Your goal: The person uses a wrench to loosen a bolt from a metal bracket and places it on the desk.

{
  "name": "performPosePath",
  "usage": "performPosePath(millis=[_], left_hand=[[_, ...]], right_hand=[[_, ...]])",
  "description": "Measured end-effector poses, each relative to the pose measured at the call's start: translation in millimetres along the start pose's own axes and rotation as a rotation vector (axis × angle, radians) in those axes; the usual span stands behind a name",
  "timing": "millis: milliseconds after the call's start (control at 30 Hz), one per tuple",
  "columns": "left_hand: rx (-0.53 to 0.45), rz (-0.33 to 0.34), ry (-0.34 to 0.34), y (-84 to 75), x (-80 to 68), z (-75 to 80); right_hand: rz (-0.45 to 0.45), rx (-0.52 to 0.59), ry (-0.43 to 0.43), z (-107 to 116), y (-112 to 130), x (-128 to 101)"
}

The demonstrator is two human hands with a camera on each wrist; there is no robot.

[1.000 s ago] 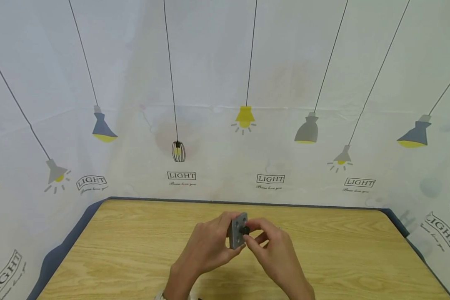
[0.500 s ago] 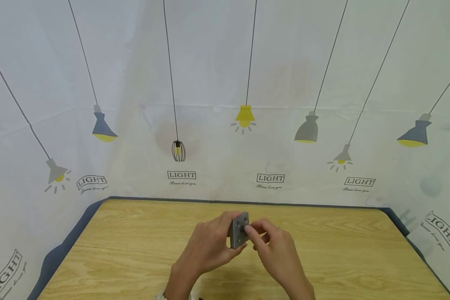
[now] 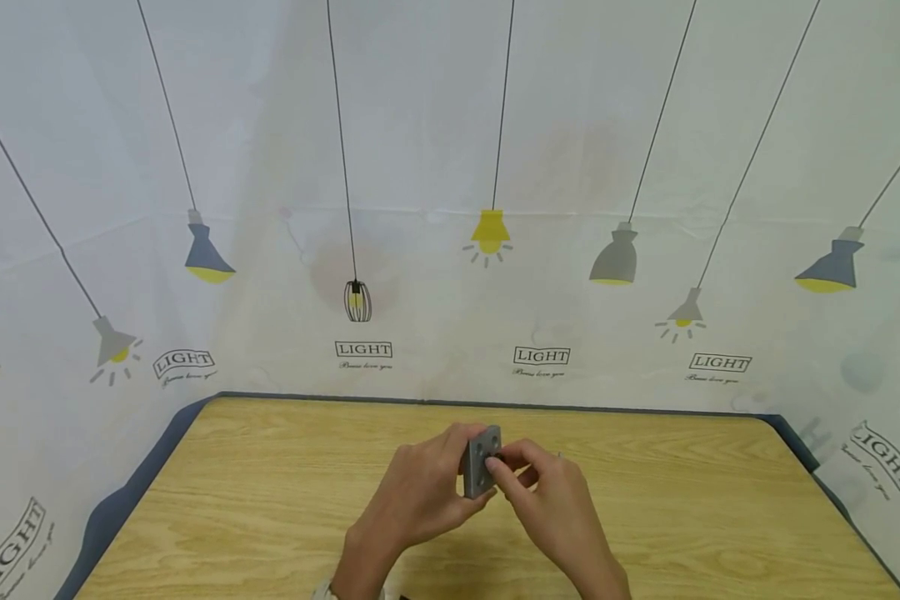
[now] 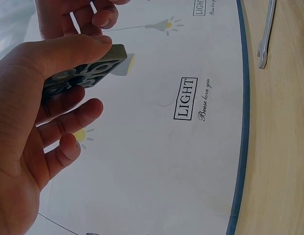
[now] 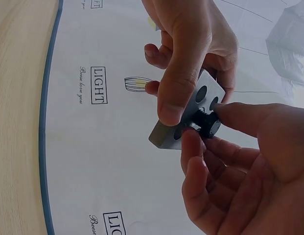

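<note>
Above the wooden table (image 3: 270, 500) my left hand (image 3: 437, 477) grips a small grey square plate (image 3: 482, 461) with several round holes, held on edge. In the right wrist view its thumb (image 5: 177, 93) lies across the plate (image 5: 190, 116). My right hand (image 3: 542, 493) pinches a small black screw head (image 5: 209, 125) set in the plate's face, between thumb and forefinger. The left wrist view shows the plate (image 4: 88, 72) from its edge, under my left thumb (image 4: 68, 51).
A slim metal wrench (image 4: 266, 34) lies on the tabletop to the right of my hands. White sheeting printed with lamps (image 3: 487, 233) walls in the table at the back and both sides. A dark blue edge (image 3: 142, 467) rims the table.
My right fingers have shifted round the black screw head and now cover it in the head view. The plate and my left hand have barely moved.
</note>
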State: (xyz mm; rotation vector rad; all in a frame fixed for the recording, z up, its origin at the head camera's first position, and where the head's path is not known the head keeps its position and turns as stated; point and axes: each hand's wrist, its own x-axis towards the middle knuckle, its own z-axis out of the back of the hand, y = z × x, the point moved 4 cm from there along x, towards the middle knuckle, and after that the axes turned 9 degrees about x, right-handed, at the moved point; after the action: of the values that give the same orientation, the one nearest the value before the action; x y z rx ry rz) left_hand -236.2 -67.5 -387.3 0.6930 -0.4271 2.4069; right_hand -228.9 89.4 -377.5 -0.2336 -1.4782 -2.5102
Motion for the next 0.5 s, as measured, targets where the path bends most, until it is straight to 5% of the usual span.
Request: performPosePath(millis=[500], left_hand=[[-0.006, 0.001, 0.004, 1.0, -0.1, 0.4]], right_hand=[[0.034, 0.028, 0.004, 1.0, 3.5, -0.5]])
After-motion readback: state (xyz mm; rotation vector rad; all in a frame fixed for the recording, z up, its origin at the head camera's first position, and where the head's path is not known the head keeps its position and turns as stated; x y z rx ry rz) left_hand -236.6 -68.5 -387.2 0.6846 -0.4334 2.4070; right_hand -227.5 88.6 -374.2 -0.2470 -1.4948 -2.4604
